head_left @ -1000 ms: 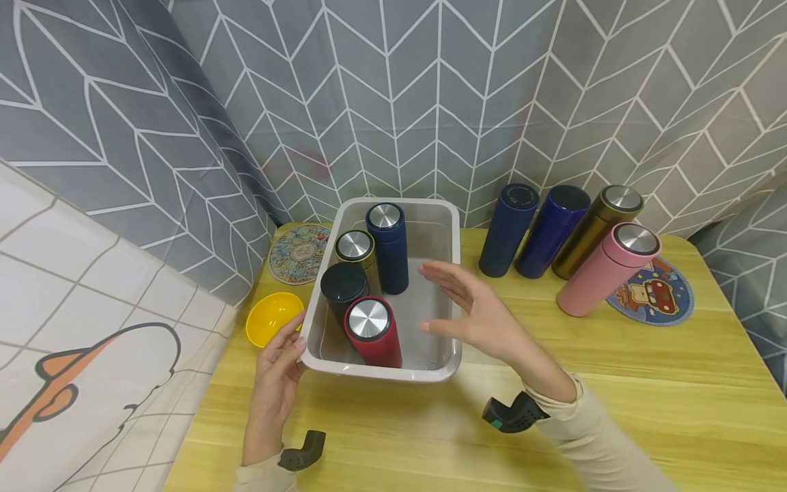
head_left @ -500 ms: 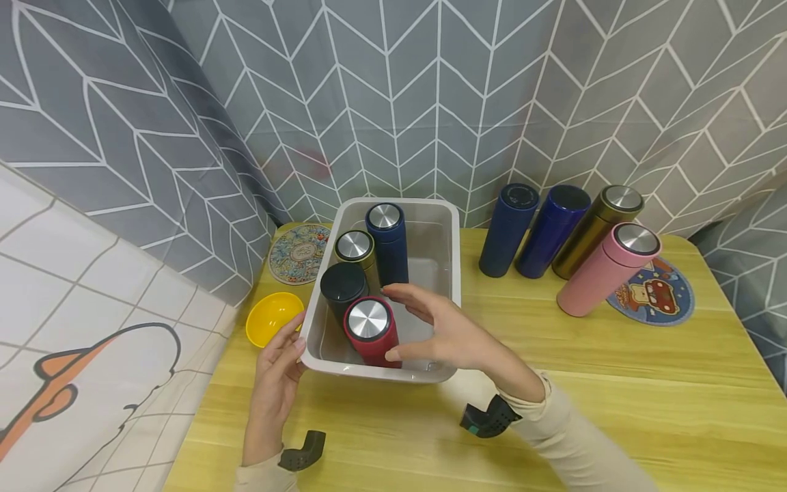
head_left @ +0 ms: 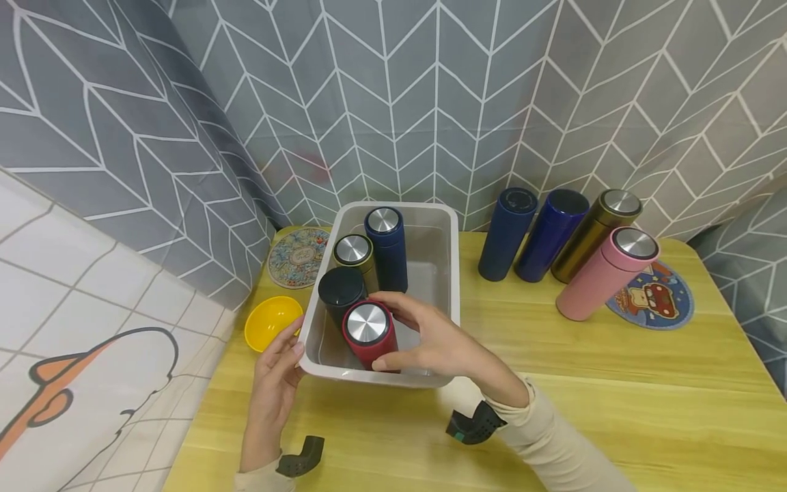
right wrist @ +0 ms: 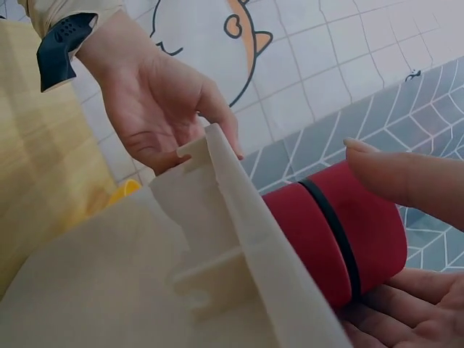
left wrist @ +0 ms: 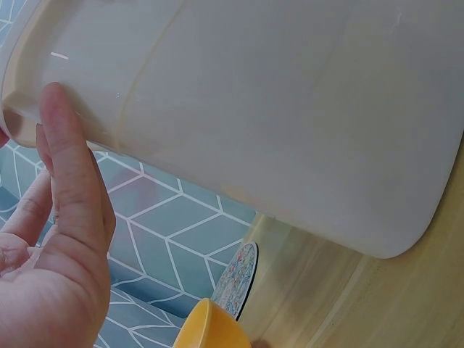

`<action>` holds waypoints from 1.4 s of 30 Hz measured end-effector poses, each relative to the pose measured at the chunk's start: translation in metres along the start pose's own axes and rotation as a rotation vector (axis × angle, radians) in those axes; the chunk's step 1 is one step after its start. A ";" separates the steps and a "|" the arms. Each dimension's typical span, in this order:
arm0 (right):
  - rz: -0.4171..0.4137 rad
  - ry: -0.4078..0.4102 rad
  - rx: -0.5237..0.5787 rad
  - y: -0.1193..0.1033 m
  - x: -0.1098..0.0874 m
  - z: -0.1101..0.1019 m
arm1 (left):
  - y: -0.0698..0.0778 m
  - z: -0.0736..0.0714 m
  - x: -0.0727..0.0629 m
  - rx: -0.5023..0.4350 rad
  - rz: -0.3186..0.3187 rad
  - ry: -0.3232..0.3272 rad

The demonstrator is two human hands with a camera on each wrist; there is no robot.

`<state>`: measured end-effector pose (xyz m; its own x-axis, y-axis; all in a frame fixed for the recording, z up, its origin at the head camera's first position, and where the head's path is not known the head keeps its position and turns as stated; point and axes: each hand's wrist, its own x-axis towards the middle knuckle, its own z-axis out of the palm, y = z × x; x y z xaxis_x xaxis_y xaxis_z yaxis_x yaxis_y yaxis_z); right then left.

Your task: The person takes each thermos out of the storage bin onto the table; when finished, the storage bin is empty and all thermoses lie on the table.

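My left hand (head_left: 278, 374) holds the front left corner of a pale grey plastic bin (head_left: 393, 376), its fingertips at the rim. A red thermos (head_left: 375, 349) with a silver-topped lid stands in the front of the bin. My right hand (head_left: 427, 336) reaches over the bin's right side and grips this thermos, thumb in front and fingers behind. The right wrist view shows the thumb at the red thermos (right wrist: 303, 233) and the fingers under it. Behind it stand a black thermos (head_left: 339, 301), a gold thermos (head_left: 363, 263) and a navy thermos (head_left: 389, 253).
Right of the bin stand a dark blue thermos (head_left: 505, 239), a purple-blue thermos (head_left: 547, 240), a bronze thermos (head_left: 591, 239) and a pink thermos (head_left: 596, 283). A yellow bowl (head_left: 267, 321) and a round mat (head_left: 298, 258) lie left; another round mat (head_left: 667, 301) lies right.
My right hand has moved left from the bin's right side to the red thermos and closed round it. The left hand has stayed at the bin's corner.
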<state>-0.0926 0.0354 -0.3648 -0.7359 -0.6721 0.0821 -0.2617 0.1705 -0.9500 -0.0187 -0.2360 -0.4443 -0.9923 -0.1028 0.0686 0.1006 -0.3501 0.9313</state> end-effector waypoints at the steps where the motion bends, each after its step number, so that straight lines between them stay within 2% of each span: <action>1: -0.006 0.004 -0.001 0.001 0.000 0.000 | 0.000 0.000 0.000 -0.002 0.003 -0.004; 5: -0.015 0.039 -0.008 0.002 0.001 0.004 | 0.001 0.000 0.000 -0.011 0.010 -0.019; 12: 0.008 0.109 -0.125 0.001 0.002 0.017 | 0.000 0.001 0.000 -0.034 0.011 -0.020; 16: 0.009 0.147 -0.150 0.000 0.003 0.021 | 0.000 0.000 0.001 -0.042 0.017 -0.021; 26: 0.009 0.164 -0.120 0.002 0.003 0.025 | -0.002 0.000 0.001 -0.057 0.041 -0.047; 42: 0.001 0.184 -0.091 0.002 0.002 0.026 | -0.001 0.001 0.000 -0.044 0.027 -0.032</action>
<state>-0.0788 0.0155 -0.3747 -0.8357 -0.5303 0.1429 -0.3104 0.2413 -0.9195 -0.0193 -0.2352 -0.4447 -0.9909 -0.0832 0.1058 0.1300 -0.3886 0.9122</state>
